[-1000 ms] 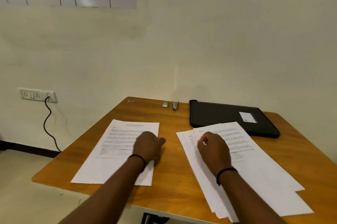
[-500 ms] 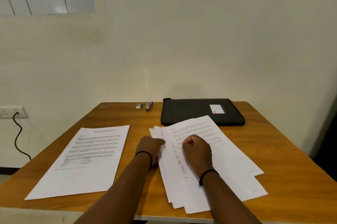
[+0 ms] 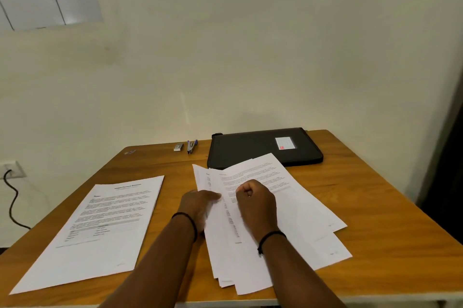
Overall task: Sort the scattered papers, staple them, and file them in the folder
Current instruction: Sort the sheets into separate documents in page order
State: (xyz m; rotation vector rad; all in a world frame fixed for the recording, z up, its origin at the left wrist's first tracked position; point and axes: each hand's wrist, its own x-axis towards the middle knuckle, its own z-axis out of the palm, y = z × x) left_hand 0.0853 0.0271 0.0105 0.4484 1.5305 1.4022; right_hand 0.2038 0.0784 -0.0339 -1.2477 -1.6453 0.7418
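papers [image 3: 288,212] lie fanned, unstapled; left hand [image 3: 198,205] fingers pinch their edge, right hand [image 3: 255,205] curled on top; stapler [image 3: 191,146] untouched, folder [image 3: 263,147] closed.

wall [image 3: 250,57]: cream, plain | table [image 3: 375,207]: wooden | wall socket [image 3: 11,169]: left, black cable [image 3: 11,205] plugged

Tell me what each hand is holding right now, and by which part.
The left hand grips the left edge of the fanned paper pile. The right hand rests curled on top of it; whether it pinches a sheet cannot be told.
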